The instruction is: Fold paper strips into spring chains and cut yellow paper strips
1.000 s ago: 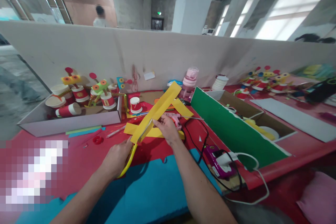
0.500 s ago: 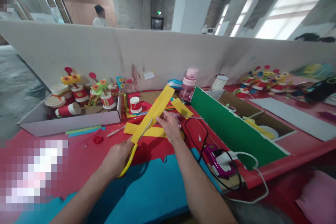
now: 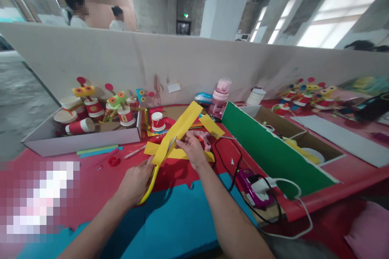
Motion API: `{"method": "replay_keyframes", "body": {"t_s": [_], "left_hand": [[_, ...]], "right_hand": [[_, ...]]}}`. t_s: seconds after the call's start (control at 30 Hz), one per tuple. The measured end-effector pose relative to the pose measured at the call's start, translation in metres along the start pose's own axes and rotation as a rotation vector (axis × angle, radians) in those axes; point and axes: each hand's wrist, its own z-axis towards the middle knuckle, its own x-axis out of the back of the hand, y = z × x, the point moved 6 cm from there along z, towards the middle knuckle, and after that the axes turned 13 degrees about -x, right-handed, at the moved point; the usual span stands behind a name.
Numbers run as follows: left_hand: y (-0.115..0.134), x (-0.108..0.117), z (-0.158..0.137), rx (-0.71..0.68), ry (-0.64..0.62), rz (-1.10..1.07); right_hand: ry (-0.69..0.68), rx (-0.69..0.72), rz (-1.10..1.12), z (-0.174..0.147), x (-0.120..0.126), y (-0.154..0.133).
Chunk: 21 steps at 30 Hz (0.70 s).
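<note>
My left hand [image 3: 137, 182] is closed around the yellow handle of a pair of scissors [image 3: 152, 186]. The scissor blades lie along a long yellow paper strip [image 3: 182, 123], which slants up and away from that hand. The strip's near end touches my left fingers. My right hand [image 3: 193, 149] pinches the strip's right edge near the blade tips; the fingertips partly hide the grip. Beneath, another yellow strip [image 3: 176, 153] lies flat on the red tabletop, and a yellow piece [image 3: 212, 125] rests farther right. A pink glue gun [image 3: 204, 138] sits behind my right hand.
Blue sheet [image 3: 176, 214] covers the near table edge. At left, a white box [image 3: 91, 141] holds paper-cup figures. On the right stand a green-sided box [image 3: 270, 149] and a purple power strip [image 3: 253, 190] with cables. A pink bottle [image 3: 220, 95] stands by the white partition [image 3: 121, 56].
My right hand has slid slightly down and left along the strip, toward the scissors. More of the glue gun shows. Another person has come into view behind the partition.
</note>
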Motion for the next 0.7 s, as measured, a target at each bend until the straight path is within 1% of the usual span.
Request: {"method": "replay_keyframes", "body": {"t_s": [0.27,0.37,0.5,0.7], "left_hand": [[-0.0010,-0.0007,-0.0011,0.012,0.013,-0.020],[-0.0002,-0.0003,-0.0008,-0.008,0.028,-0.033],[-0.0007,-0.0005,-0.0007,0.000,0.006,-0.016],[-0.0016,-0.0015,-0.0006,-0.007,0.019,-0.009]], "right_hand": [[0.016,-0.023,0.003,-0.0012,-0.0020,-0.0002],[0.009,-0.024,-0.011,-0.0022,-0.0025,-0.0014],[-0.002,-0.030,-0.007,-0.0038,-0.0038,-0.0027],[-0.004,-0.034,0.000,-0.0031,-0.0038,-0.0016]]}}
